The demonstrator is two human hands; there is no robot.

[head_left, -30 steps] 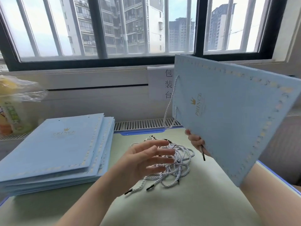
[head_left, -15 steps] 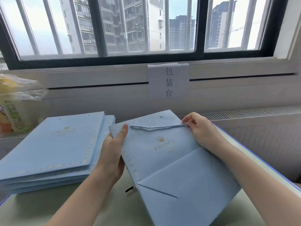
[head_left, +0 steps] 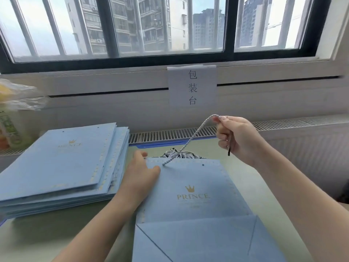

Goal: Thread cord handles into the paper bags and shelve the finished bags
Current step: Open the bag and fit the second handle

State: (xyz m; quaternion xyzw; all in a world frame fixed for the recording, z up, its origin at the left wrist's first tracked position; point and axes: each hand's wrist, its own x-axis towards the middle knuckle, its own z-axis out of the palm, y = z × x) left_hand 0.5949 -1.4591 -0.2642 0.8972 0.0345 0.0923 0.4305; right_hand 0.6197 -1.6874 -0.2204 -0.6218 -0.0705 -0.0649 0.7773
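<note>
A flat light-blue paper bag (head_left: pixel 196 208) with a gold crown and "PRINCE" print lies on the green table, its bottom fold toward me. A white-and-blue twisted cord (head_left: pixel 190 139) rises from the bag's left top hole to my right hand (head_left: pixel 238 137), which pinches it raised above the bag; the cord's black tip hangs below the fingers. The right top hole (head_left: pixel 203 164) has no cord in it. My left hand (head_left: pixel 140 176) holds the bag's top left corner, thumb on its face. A heap of loose cords (head_left: pixel 181 154) lies just behind the bag's top edge.
A stack of flat blue bags (head_left: pixel 62 165) sits at the table's left. A plastic-wrapped package (head_left: pixel 13 114) stands at far left on the sill. A paper sign (head_left: pixel 192 86) hangs below the window, above a radiator grille (head_left: pixel 170 135).
One second ago my right hand held the bag up in the air. It was then laid flat with the cord across its top. Now my right hand has pulled the cord up and right.
</note>
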